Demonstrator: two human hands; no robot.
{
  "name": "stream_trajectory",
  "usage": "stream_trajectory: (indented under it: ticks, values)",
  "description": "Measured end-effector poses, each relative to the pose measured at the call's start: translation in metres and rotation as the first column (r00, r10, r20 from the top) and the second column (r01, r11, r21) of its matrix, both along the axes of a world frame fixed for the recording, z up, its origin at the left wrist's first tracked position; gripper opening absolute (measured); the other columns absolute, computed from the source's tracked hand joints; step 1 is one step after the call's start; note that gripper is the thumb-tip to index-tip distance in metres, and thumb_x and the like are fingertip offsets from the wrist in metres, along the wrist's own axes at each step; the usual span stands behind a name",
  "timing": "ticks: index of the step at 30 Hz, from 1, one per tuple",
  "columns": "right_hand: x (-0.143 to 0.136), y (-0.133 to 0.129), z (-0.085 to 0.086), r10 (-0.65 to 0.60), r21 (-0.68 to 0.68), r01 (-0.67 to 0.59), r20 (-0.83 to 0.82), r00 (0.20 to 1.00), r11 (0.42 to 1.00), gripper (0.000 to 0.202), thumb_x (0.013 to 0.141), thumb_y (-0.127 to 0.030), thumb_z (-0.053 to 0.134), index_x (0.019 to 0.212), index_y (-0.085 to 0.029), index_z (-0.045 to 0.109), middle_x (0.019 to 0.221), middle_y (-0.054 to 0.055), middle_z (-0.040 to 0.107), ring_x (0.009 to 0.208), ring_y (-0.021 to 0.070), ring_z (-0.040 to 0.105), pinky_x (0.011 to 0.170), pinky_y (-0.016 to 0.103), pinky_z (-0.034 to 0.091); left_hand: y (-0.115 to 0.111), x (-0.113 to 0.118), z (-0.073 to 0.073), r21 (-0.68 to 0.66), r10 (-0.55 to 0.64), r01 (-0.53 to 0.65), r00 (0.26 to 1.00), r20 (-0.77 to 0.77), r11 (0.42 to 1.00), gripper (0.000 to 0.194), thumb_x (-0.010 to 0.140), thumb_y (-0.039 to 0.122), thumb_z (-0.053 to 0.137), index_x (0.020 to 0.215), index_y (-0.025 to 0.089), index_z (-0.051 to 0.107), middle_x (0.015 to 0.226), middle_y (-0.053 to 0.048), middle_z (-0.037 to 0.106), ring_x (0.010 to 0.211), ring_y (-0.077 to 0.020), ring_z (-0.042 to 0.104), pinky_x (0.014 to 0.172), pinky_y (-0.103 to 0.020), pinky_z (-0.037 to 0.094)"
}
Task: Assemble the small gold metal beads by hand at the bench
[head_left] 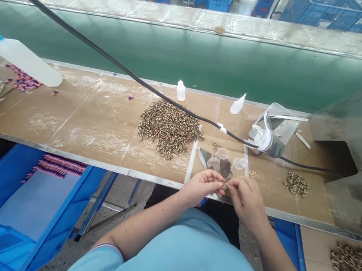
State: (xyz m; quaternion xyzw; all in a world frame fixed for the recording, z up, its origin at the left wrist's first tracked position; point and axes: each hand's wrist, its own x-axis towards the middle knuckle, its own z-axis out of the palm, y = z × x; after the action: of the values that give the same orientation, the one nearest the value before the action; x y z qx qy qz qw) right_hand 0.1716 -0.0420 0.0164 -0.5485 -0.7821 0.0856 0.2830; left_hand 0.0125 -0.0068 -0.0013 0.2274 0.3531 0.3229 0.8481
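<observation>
Both hands meet at the table's front edge. My left hand (202, 188) pinches a small brown-and-gold piece (224, 185) between thumb and fingers. Touching or almost touching that piece, the fingertips of my right hand (248, 199) are pressed together; whatever they may hold is too small to name. Just beyond the hands lie a small round clear cup (222, 154) with a thin stick in it and a clear lid (239, 163). A few tiny gold bits (252, 174) are beside my right hand. A large heap of similar brown-and-gold pieces (168, 130) is further back.
A black cable (118, 65) crosses above the table to a device (272, 144) beside a clear plastic box (286, 125). Small white bottles (181, 91) stand or lie at the back. A smaller heap (297, 184) is at right; a blue bin (51, 225) is at left.
</observation>
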Motion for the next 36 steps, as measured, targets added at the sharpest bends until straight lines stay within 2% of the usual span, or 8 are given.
stream_trajectory:
  ticks: [5, 12, 17, 21, 27, 33, 36]
  values:
    - [0.002, 0.002, 0.004, 0.054, 0.034, -0.055, 0.041, 0.998, 0.998, 0.010, 0.091, -0.018, 0.044, 0.085, -0.021, 0.051, 0.081, 0.002, 0.059, 0.077, 0.0146, 0.053, 0.073, 0.028, 0.039, 0.000, 0.001, 0.000, 0.000, -0.009, 0.009, 1.000, -0.013, 1.000, 0.041, 0.053, 0.036, 0.083, 0.075, 0.013, 0.057, 0.055, 0.001, 0.064, 0.050, -0.0085, 0.058, 0.055, -0.021, 0.042]
    - [0.004, 0.002, 0.002, 0.098, -0.055, -0.101, -0.059, 0.993, 0.993, 0.011, 0.091, -0.017, 0.043, 0.084, -0.020, 0.051, 0.081, 0.002, 0.058, 0.077, 0.0133, 0.053, 0.071, 0.025, 0.040, -0.001, 0.001, 0.004, -0.003, -0.009, 0.009, 1.000, -0.028, 1.000, 0.041, 0.052, 0.036, 0.083, 0.072, 0.013, 0.056, 0.053, 0.002, 0.062, 0.050, -0.0084, 0.057, 0.054, -0.020, 0.045]
    - [0.001, -0.001, -0.005, 0.031, -0.092, -0.043, -0.131, 0.991, 0.995, 0.010, 0.091, -0.017, 0.044, 0.085, -0.020, 0.052, 0.084, 0.002, 0.057, 0.080, 0.0133, 0.053, 0.072, 0.024, 0.041, -0.001, 0.001, 0.003, 0.023, -0.004, 0.006, 0.997, -0.072, 1.000, 0.039, 0.054, 0.035, 0.081, 0.074, 0.013, 0.056, 0.056, 0.001, 0.063, 0.051, -0.0085, 0.057, 0.055, -0.020, 0.043]
    - [-0.006, -0.009, -0.004, -0.027, -0.103, 0.014, -0.128, 0.991, 0.995, 0.012, 0.091, -0.016, 0.043, 0.085, -0.020, 0.053, 0.083, 0.003, 0.058, 0.080, 0.0140, 0.052, 0.073, 0.025, 0.042, -0.007, 0.001, 0.007, 0.055, 0.002, 0.007, 0.987, -0.159, 0.998, 0.036, 0.057, 0.034, 0.079, 0.075, 0.014, 0.056, 0.056, 0.002, 0.061, 0.053, -0.0082, 0.055, 0.057, -0.020, 0.042]
    - [-0.010, -0.012, 0.002, -0.082, -0.091, 0.077, -0.052, 0.995, 0.993, 0.013, 0.090, -0.018, 0.043, 0.086, -0.019, 0.055, 0.084, 0.003, 0.059, 0.083, 0.0148, 0.052, 0.076, 0.026, 0.042, -0.003, -0.004, 0.007, 0.094, -0.088, 0.114, 0.966, -0.243, 0.989, 0.034, 0.060, 0.036, 0.079, 0.078, 0.014, 0.061, 0.062, 0.001, 0.062, 0.059, -0.0088, 0.053, 0.061, -0.020, 0.044]
    - [-0.014, -0.029, 0.005, -0.129, -0.134, 0.119, -0.065, 0.990, 0.984, 0.010, 0.089, -0.021, 0.046, 0.089, -0.019, 0.056, 0.088, 0.004, 0.060, 0.084, 0.0140, 0.053, 0.075, 0.024, 0.043, -0.015, -0.003, 0.015, 0.035, -0.064, 0.077, 0.955, -0.291, 0.996, 0.042, 0.041, 0.036, 0.086, 0.071, 0.015, 0.065, 0.061, 0.000, 0.062, 0.057, -0.0113, 0.053, 0.057, -0.022, 0.047]
    - [-0.015, -0.038, 0.004, -0.139, -0.132, 0.127, -0.089, 0.986, 0.983, 0.009, 0.088, -0.020, 0.047, 0.088, -0.019, 0.055, 0.088, 0.003, 0.060, 0.085, 0.0141, 0.053, 0.076, 0.024, 0.042, -0.024, -0.003, 0.018, 0.017, -0.057, 0.066, 0.951, -0.305, 0.998, 0.041, 0.039, 0.034, 0.087, 0.070, 0.015, 0.066, 0.062, 0.000, 0.062, 0.058, -0.0121, 0.054, 0.059, -0.023, 0.049]
